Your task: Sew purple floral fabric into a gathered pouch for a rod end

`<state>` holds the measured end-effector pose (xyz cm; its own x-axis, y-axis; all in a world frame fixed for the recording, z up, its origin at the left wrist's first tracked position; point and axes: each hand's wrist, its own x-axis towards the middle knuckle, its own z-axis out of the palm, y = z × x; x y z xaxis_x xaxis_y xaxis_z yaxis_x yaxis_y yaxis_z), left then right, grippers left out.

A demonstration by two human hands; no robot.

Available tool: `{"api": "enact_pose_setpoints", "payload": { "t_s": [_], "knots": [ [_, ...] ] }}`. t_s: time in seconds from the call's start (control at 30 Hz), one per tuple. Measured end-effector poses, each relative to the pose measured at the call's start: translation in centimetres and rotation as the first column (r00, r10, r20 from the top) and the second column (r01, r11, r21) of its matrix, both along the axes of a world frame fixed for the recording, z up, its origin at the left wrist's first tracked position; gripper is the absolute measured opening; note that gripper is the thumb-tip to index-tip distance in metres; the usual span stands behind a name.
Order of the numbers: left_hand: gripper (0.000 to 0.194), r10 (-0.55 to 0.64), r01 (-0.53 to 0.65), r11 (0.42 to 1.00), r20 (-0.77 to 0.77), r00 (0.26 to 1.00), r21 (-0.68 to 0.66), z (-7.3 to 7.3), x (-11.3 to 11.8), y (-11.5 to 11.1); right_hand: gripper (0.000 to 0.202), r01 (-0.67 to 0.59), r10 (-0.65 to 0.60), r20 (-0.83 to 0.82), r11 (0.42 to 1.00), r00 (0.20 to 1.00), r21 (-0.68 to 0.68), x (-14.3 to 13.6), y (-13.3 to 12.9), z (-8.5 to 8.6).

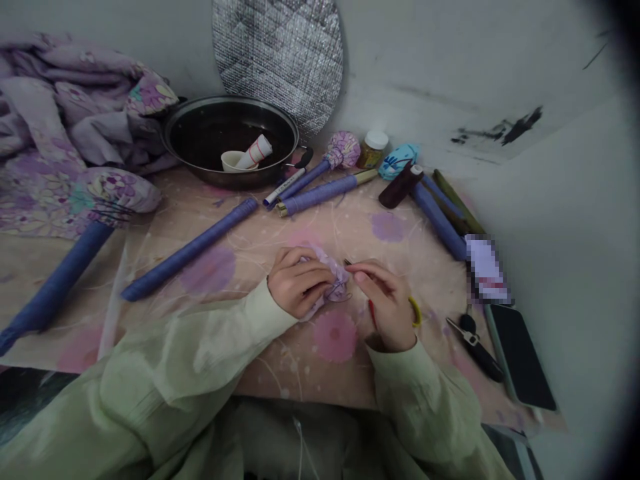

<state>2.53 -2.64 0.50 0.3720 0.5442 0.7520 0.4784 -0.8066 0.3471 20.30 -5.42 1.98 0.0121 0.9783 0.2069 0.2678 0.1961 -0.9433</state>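
We hold lilac cloth (342, 284) bunched over tabletop (270, 367), left hand's (301, 283) fingers gripping it; seems light, soft, best pinched by gathered folds. Right hand's (387, 303) fingers pinch dark-tipped object (348, 263), too small to identify. Blue rod (190, 250) lies beyond.

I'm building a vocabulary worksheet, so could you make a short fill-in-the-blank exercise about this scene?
1. The lilac cloth is held in the person's ____ hand.
2. The small jar has a ____ lid.
3. In this view, the phone lies to the ____ of the key.
4. Both sleeves are pale ____.

Missing words: left; white; right; green.
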Motion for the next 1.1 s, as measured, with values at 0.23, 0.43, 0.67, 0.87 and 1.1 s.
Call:
{"api": "enact_pose_setpoints", "payload": {
  "t_s": [0.23,0.43,0.67,0.87,1.1],
  "knots": [
    [0.017,-0.021,0.022,0.999,-0.028,0.999,0.032,-0.9,0.4,0.1,0.013,-0.138,0.127,-0.057,0.956,0.99,-0.258,0.2,0.8,-0.5],
    [0.012,-0.108,0.111,0.993,-0.109,0.988,0.023,-1.0,0.3,0.4,0.018,-0.173,0.063,-0.278,0.904,0.958,-0.391,-0.5,1.1,-0.6],
    [0.016,-0.108,0.113,0.993,-0.096,0.99,0.045,-1.3,0.4,0.6,0.026,-0.141,-0.068,-0.416,0.881,0.907,-0.452,-1.8,0.7,-0.2],
    [0.018,-0.076,0.076,0.997,-0.108,0.991,0.003,-1.3,0.1,0.6,0.024,-0.202,0.07,-0.313,0.887,0.947,-0.415,-0.9,1.1,-0.5],
    [0.016,-0.067,0.069,0.998,-0.121,0.99,0.01,-1.7,0.2,0.5,0.009,-0.115,0.137,0.188,0.986,0.973,-0.121,0.0,1.1,1.0]
  ]
}}
